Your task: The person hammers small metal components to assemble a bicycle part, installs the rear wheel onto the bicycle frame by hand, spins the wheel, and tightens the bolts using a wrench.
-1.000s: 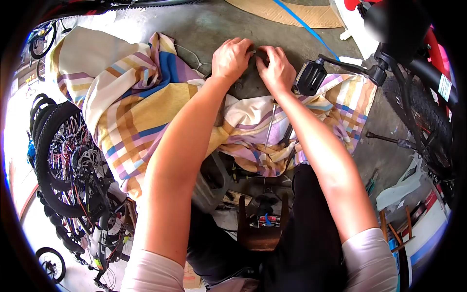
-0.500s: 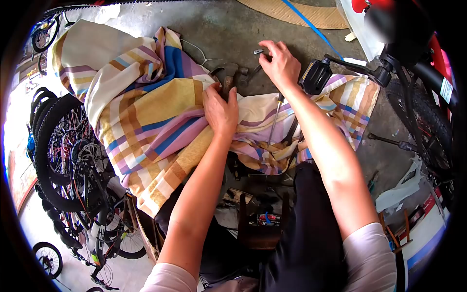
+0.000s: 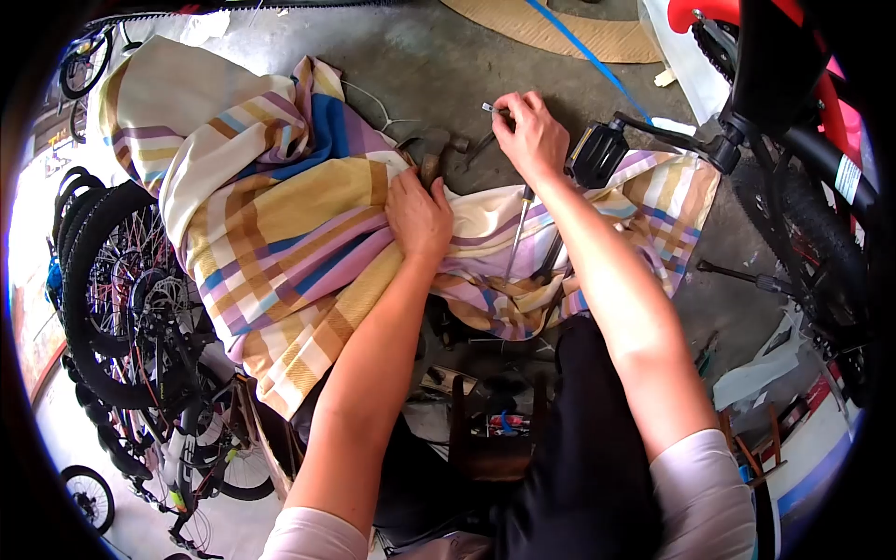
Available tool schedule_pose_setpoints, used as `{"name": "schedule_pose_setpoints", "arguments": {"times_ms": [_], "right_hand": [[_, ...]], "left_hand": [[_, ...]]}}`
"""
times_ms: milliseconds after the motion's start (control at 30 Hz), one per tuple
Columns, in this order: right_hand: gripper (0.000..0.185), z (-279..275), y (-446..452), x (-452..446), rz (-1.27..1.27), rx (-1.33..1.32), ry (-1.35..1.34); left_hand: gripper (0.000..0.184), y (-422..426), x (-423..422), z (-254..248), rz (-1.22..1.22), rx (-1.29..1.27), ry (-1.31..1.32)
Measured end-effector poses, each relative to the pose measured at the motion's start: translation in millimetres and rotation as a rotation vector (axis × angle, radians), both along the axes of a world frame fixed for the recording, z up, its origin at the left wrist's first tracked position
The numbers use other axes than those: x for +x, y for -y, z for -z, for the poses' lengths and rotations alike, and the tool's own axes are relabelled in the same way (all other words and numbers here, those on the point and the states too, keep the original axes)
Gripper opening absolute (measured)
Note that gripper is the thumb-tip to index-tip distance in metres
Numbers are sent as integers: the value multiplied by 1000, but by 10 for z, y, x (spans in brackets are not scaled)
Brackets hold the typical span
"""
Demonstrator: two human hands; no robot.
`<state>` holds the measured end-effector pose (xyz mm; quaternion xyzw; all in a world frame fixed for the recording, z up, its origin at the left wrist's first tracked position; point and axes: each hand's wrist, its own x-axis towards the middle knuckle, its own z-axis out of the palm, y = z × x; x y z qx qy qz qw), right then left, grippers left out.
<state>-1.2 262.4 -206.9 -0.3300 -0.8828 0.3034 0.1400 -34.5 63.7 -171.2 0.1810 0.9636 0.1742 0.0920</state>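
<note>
My left hand lies low over the checked cloth, its thumb and fingers around the handle of a hammer whose head points away from me. My right hand is raised beside a bicycle pedal. Its fingertips pinch a small piece with a silvery end; most of it is hidden, and its kind is unclear. Below my right wrist, a screwdriver lies on the cloth. Another dark metal tool is on the floor between my hands.
Bicycles with black tyres stand at the left. A crank arm and bicycle frame rise at the right. A curved cardboard piece and a blue strap lie ahead. A long-handled tool is on the floor at right.
My right hand has come slightly down and toward its wrist, still pinching the small piece, which is now more covered by the fingers. My left hand and the hammer have shifted slightly.
</note>
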Motion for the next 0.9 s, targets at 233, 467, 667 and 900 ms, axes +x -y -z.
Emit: {"name": "schedule_pose_setpoints", "arguments": {"times_ms": [233,467,667,900], "right_hand": [[14,42,0,4,7,46,-69],[14,5,11,11,27,8,-45],[17,18,12,16,34,25,-71],[20,-6,12,32,16,-18,-65]], "left_hand": [[36,-7,-38,21,34,-29,-14],[36,-8,-25,22,40,-56,-41],[37,6,-30,36,44,-74,-15],[34,-17,-22,3,45,-46,-28]]}}
